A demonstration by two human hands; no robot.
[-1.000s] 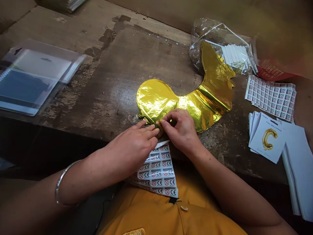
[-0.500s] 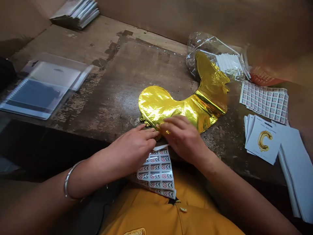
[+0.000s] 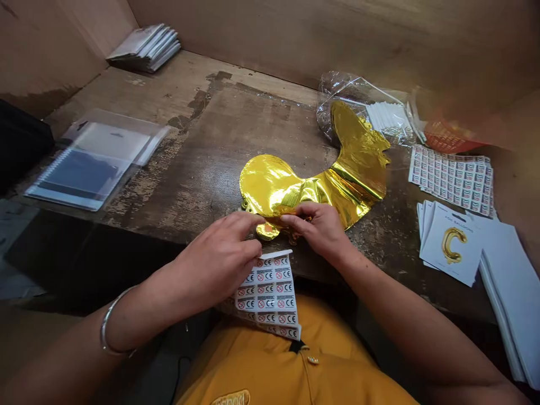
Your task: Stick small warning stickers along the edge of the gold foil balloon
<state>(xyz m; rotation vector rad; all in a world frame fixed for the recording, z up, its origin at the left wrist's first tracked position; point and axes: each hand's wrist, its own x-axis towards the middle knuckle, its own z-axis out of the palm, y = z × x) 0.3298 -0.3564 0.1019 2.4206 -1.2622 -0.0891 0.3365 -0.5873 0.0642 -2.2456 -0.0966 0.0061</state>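
Note:
Flat gold foil balloons [image 3: 270, 179], C-shaped and stacked, lie on the dark wooden table in front of me. My right hand [image 3: 324, 229] pinches the near edge of the top balloon between thumb and fingers, lifting a fold of foil. My left hand [image 3: 221, 253] grips a sheet of CE stickers [image 3: 270, 289] by its upper edge, hanging over the table's front edge toward my lap. The left index fingertip reaches the foil beside the right fingers. A small orange-red patch shows on the rounded foil tab [image 3: 267, 230] below them.
White "foil balloons" cards [image 3: 451, 242] and blank white sheets [image 3: 512, 264] lie at right. Behind them are more sticker sheets [image 3: 453, 177], a red basket [image 3: 449, 135] and a clear bag of white sticks [image 3: 388, 118]. Clear packets [image 3: 90, 163] lie left; a folded stack [image 3: 145, 48] sits back left.
My hands have moved slightly apart. The right hand has shifted a little right and now holds up a fold of foil, uncovering the tab. The view has tilted up slightly.

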